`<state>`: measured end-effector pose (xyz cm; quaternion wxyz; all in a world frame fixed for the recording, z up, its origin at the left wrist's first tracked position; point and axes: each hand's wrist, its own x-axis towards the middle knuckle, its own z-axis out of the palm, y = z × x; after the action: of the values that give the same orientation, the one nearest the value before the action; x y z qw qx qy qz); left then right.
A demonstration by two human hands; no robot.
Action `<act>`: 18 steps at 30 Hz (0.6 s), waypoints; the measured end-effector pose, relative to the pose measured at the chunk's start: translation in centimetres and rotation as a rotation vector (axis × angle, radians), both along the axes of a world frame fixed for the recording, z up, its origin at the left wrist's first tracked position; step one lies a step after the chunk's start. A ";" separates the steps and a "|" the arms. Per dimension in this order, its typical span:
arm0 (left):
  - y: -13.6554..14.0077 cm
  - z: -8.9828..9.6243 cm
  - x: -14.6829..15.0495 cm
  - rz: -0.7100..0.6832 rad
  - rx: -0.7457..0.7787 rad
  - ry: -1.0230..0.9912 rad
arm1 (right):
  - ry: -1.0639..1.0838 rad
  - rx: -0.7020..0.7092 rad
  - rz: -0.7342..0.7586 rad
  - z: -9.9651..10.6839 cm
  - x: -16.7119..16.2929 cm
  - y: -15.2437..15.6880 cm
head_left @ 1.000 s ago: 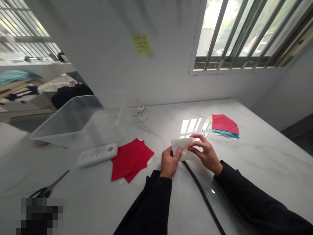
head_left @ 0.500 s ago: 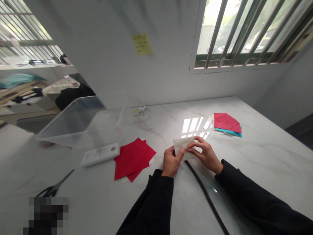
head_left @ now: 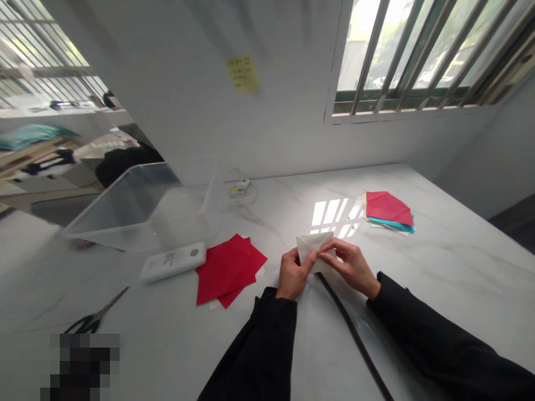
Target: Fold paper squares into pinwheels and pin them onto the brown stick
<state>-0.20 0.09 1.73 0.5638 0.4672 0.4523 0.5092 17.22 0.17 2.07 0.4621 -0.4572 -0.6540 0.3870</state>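
A small cream paper envelope with creased flaps is held up just above the marble-patterned table. My left hand grips its left side, the thumb pressed on the front near the middle. With thumb and index finger together, my right hand pinches at the middle of the paper where the folds meet. The right fingers partly cover the envelope's right side. Below my hands, a dark thin strip runs along the table toward the front edge.
Left of my hands lie red paper sheets, a white power bank and black-handled scissors. Behind them stands a clear plastic bin. A stack of coloured envelopes rests at right. A yellow note is on the wall.
The right fingers have drawn closer together and lowered onto the middle of the envelope. My left hand keeps its grip, almost unmoved.
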 end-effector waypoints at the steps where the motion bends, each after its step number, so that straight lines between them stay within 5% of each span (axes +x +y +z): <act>1: 0.0 0.0 0.0 0.000 -0.001 -0.003 | 0.005 -0.011 -0.004 -0.1 -0.1 -0.1; 18: 0.0 -0.3 0.0 0.001 0.010 -0.004 | 0.046 -0.016 0.071 -0.3 0.4 0.2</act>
<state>-0.20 0.07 1.41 0.5619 0.4689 0.4491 0.5126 17.59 0.38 1.77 0.4595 -0.4283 -0.6558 0.4187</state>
